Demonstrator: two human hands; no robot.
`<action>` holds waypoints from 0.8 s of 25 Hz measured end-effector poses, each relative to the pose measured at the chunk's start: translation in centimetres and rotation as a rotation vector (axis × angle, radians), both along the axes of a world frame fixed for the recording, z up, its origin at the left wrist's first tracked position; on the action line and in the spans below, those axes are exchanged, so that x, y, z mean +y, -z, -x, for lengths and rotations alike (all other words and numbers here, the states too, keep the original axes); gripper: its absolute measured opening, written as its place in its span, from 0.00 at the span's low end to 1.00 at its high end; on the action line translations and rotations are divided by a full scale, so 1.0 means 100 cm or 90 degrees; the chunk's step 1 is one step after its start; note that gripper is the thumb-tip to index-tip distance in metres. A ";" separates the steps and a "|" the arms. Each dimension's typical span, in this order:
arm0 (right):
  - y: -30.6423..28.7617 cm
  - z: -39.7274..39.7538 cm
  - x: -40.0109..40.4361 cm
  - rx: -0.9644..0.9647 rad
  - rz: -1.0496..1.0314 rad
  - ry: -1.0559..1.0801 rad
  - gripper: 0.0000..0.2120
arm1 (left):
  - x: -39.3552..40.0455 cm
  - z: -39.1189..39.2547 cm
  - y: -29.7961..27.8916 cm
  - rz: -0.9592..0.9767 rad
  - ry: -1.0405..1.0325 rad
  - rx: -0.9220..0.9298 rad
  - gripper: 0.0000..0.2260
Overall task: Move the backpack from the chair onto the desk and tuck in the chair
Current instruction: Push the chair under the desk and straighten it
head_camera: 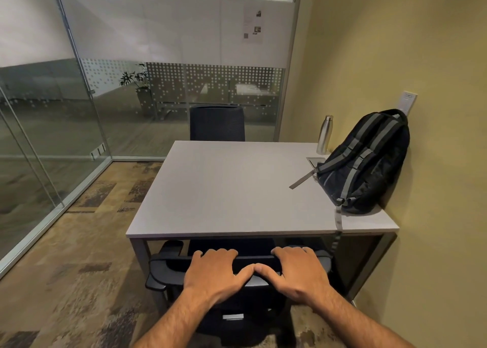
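Chair first: our black mesh-backed office chair (237, 281) stands directly ahead of us, its seat already partly under the front edge of the pale grey square-topped desk (224, 189), its black armrests just short of that edge. Our left hand (214, 270) is clenched over the left half of the backrest's top rail, fingers curled over the far side, thumb on the near side. Our right hand (297, 271) grasps the right half in the same way, thumbs almost touching at the middle. Both hands sit equally near, so we judge the push should run straight away from us, square to the desk edge. Further right, the black backpack with grey straps (369, 163) already rests on the desk's right side, leaning against the yellow wall (434, 110), beside a steel bottle (324, 135).
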State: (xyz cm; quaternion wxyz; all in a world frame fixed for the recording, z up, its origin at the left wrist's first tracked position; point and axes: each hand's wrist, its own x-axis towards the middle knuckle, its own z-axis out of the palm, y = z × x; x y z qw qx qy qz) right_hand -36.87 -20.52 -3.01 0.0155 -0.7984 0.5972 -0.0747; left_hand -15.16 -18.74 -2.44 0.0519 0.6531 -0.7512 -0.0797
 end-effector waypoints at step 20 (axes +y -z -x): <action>-0.003 -0.027 -0.120 0.031 0.013 -0.005 0.54 | -0.118 -0.024 0.006 0.060 -0.021 -0.024 0.43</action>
